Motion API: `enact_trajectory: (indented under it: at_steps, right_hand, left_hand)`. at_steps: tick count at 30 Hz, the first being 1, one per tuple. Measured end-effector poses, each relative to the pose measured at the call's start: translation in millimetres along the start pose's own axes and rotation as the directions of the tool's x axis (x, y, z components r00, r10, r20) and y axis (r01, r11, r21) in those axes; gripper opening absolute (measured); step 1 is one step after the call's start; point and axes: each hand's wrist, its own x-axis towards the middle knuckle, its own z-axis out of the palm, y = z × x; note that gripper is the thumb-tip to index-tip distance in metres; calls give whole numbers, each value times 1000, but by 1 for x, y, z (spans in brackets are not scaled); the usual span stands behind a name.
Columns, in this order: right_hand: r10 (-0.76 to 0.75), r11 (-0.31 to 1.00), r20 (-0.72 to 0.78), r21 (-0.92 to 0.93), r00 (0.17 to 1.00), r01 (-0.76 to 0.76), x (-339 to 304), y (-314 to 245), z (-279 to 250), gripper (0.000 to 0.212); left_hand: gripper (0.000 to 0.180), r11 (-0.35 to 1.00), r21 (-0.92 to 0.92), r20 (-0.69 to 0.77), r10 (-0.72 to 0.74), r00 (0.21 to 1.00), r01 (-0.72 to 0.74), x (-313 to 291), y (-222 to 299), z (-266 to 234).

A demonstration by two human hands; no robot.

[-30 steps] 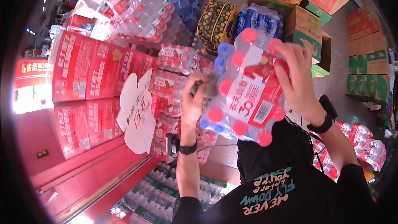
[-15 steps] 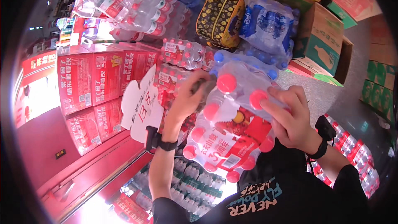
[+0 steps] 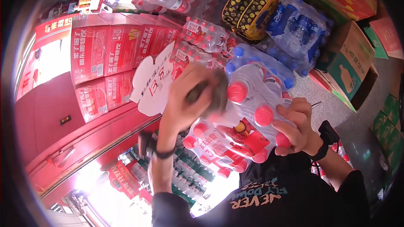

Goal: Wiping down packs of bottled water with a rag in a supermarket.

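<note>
A shrink-wrapped pack of clear bottles point(image 3: 248, 136) with red caps and a red-and-white label is tilted in front of my chest. My right hand point(image 3: 296, 128) grips its right side, fingers curled round the caps at that edge. My left hand point(image 3: 189, 96) is closed on a dark grey-brown rag point(image 3: 218, 94), which is smeared by motion. The rag is against or just over the upper left of the pack; contact is hard to make out. Behind the pack lies another pack of bottles with blue caps point(image 3: 254, 61).
Red cartons point(image 3: 90, 54) are stacked at the left beside a white scalloped sign point(image 3: 153, 80). More red-capped packs point(image 3: 204, 35) lie beyond my left hand. A black-and-yellow bag point(image 3: 248, 8), a blue-wrapped bottle pack point(image 3: 299, 29) and an open cardboard box point(image 3: 349, 59) stand farther back.
My left hand with the rag has come nearer and over the pack's upper left. The pack has tipped and shifted slightly in my right hand. The whole view has turned a little.
</note>
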Motion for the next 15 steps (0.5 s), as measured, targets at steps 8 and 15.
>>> enact_trajectory:
  at_steps: [8,15]
  right_hand:
    - [74,997,67,10,995,-75,5,-7,-4,64]
    - [41,999,79,-20,996,-40,-1,-8,-8,62]
  left_hand:
    - [21,819,439,5,409,913,-369,-34,94,60]
    - [34,878,457,14,153,988,-142,-95,95,58]
